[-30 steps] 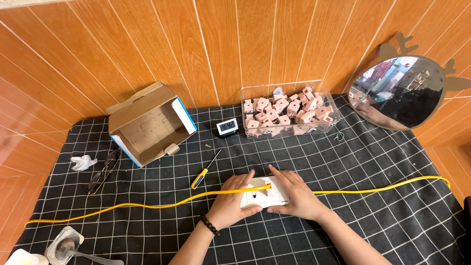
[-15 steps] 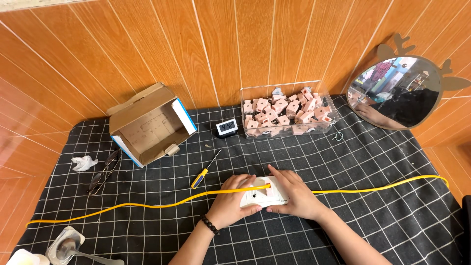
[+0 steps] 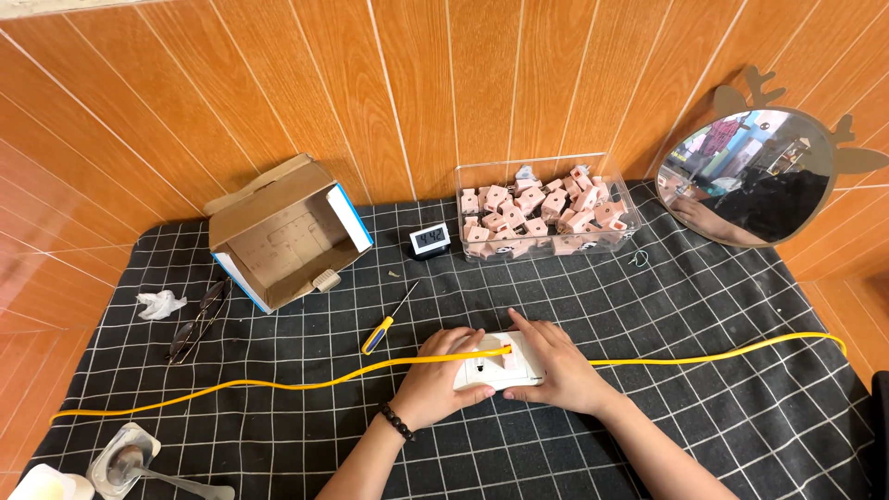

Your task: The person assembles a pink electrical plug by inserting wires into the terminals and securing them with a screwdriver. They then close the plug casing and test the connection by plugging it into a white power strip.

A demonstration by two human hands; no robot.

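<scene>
A white wall socket plate (image 3: pixel 498 368) lies on the black grid-patterned cloth (image 3: pixel 722 306) near the front middle. My left hand (image 3: pixel 435 384) grips its left side, thumb under it. My right hand (image 3: pixel 556 366) presses on its right side, fingers on top. A long yellow cable (image 3: pixel 278 384) runs across the cloth from far left to far right and passes over the plate between my hands. A yellow-handled screwdriver (image 3: pixel 387 322) lies just left of and behind my left hand.
Behind stand an open cardboard box (image 3: pixel 282 236), a small digital clock (image 3: pixel 430 240) and a clear bin of pink parts (image 3: pixel 542 211). A round mirror (image 3: pixel 750 176) leans at the right. Glasses (image 3: pixel 196 319), crumpled tissue (image 3: pixel 159 303) and a cup with a spoon (image 3: pixel 125 460) lie left.
</scene>
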